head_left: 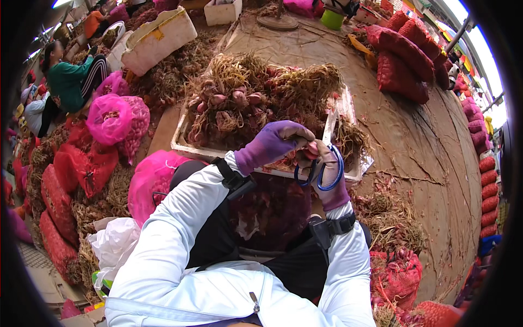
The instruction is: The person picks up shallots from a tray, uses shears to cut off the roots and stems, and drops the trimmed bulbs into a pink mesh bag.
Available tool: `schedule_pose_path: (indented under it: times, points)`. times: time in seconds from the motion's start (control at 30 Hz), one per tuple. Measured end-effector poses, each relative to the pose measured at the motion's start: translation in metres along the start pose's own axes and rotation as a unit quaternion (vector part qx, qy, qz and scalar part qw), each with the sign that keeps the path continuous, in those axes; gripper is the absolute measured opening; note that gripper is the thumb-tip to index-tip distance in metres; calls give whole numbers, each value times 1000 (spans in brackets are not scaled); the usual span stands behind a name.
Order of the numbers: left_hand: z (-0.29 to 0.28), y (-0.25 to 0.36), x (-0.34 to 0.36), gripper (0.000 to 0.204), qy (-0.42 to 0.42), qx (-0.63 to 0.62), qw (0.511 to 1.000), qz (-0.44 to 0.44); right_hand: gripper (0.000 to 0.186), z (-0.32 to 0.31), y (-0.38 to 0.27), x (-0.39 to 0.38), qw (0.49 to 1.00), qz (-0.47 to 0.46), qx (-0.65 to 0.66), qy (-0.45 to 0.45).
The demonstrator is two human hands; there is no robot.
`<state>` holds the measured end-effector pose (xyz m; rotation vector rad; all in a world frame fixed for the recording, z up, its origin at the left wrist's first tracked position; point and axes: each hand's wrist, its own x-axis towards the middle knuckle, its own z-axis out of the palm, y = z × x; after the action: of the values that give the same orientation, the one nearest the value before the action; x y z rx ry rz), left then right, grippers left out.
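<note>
Shallot [311, 151], pinkish, at frame centre, pinched between both purple-gloved hands just above the near edge of the white tray [182, 143]. Left hand [271, 143]: fingers curled closed on the shallot from the left. Right hand [328, 174]: thumb and fingers through the handles of blue scissors [321, 171], closed around them, fingertips touching the shallot. Tray: centre to upper centre, heaped with rooted, dried-top shallots [256, 98]. Brown tarp [430, 147]: right half of frame, strewn with trimmings. Red mesh sacks [403, 60]: upper right and along the right rim. Pink mesh bags [111, 117]: left of the tray. Seated person in green [71, 79]: upper left
</note>
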<state>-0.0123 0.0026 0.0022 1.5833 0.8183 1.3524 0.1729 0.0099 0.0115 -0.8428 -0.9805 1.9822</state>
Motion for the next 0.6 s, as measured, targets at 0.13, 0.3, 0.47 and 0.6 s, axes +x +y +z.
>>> schedule_pose_path:
  times: [0.13,0.3,0.47,0.6]
  points:
    - [1,-10,1,18,24,28,999,-2,35,7,-1,0,999,14,-13,37]
    - [-3,-5,0,12,55,93,983,-149,47,10,-5,0,996,-73,-21,55]
    - [0,-2,0,18,61,7,979,-196,42,5,-6,-2,995,-80,-50,13]
    - [-3,-3,-5,26,83,-171,952,-239,37,3,-5,-2,999,-40,17,6]
